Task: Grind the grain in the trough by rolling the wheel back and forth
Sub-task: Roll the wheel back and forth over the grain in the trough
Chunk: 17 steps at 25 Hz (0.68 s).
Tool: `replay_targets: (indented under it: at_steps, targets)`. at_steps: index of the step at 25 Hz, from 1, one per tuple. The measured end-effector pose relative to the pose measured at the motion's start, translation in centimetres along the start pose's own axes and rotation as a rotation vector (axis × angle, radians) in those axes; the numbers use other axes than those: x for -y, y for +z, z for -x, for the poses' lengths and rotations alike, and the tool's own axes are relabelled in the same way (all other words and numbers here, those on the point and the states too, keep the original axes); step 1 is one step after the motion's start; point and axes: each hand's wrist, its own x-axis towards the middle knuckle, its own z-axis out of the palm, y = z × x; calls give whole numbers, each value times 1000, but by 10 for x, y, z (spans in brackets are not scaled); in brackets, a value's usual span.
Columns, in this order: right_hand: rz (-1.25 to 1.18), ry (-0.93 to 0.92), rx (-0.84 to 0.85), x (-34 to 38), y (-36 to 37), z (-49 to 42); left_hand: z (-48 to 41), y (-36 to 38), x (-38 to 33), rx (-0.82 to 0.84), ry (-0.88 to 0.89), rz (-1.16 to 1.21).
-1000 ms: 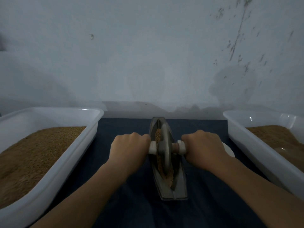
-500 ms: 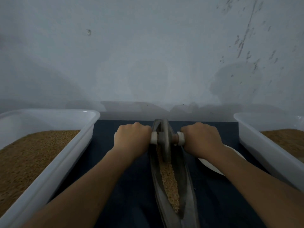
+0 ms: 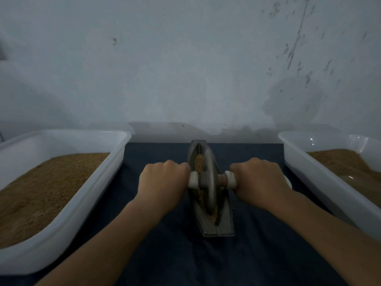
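Dark cloth (image 3: 165,254) covers the table; at frame centre the trough (image 3: 223,226) holds grain (image 3: 199,162). Left hand (image 3: 162,186) and right hand (image 3: 259,182) clench the wheel (image 3: 210,182) axle, likely for even downward pressure.

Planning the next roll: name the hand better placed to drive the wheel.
Neither alone: left hand and right hand each grip one end of the axle beside the wheel, so both push.
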Motion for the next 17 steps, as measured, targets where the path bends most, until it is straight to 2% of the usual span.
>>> replay_targets:
  at_steps: [5, 11, 17]
  targets:
    - [-53, 60, 69, -4, 18, -22, -29, 18, 2, 10, 3, -26]
    - [-73, 90, 57, -9, 41, -85, -85, 51, 16, 10, -65, -20]
    - [-61, 72, 6, -2, 26, -48, -48, 32, 5, -31, -81, -22]
